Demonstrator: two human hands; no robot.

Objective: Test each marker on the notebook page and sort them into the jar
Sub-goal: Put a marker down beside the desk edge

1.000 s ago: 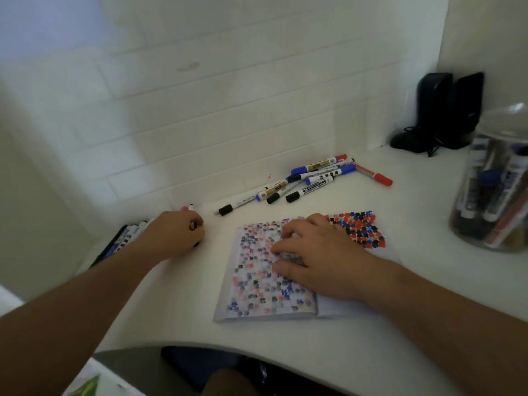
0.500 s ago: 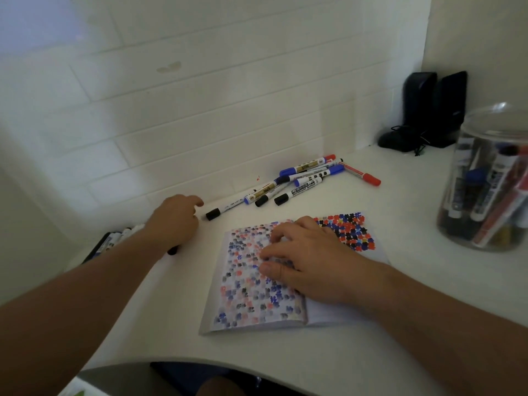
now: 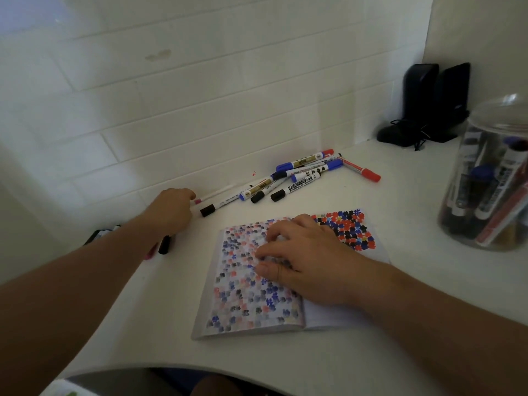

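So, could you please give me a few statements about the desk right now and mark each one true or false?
1. The right hand rests on the open notebook. True.
2. The jar at the right holds no markers. False: several markers stand inside it.
3. The left hand reaches the near end of the pile of loose markers by the wall. True.
4. The notebook page is blank. False: it is covered with coloured test marks.
5. The marker with the red cap lies on the notebook. False: it lies on the desk, at the right end of the pile.
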